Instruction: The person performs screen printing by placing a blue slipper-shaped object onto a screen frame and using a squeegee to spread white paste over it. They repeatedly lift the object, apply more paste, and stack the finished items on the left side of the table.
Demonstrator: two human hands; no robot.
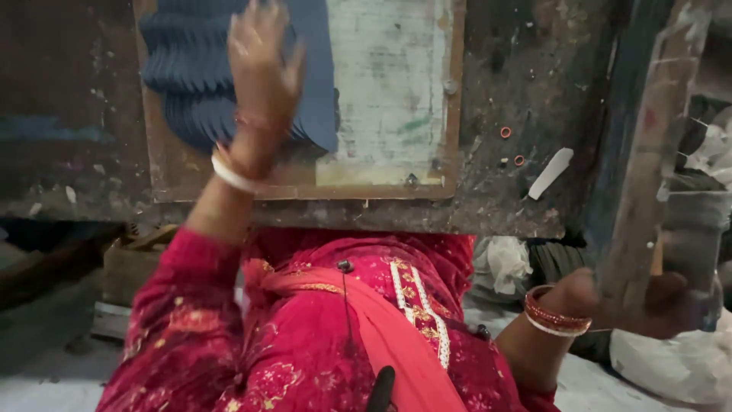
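While seen from the head view, entries as follows:
Left hand (263,72): open, fingers spread, lying flat on the stack of dark blue cut pieces (191,72).
Stack position: fanned on the wooden board (450,114), directly beneath and left of that hand.
Right hand (663,301): closed around the upright lever (648,168), well apart from the stack.
Nearer hand: left.

Open desk to the right, crowded to the left

The fanned stack of dark blue cut pieces (191,84) fills the left of the wooden board (381,99), whose pale right half lies bare. Beyond it on the desk (526,91), two small orange rings (505,132) and a white scrap (550,173) lie scattered. A slanted post (648,145) blocks the right edge.
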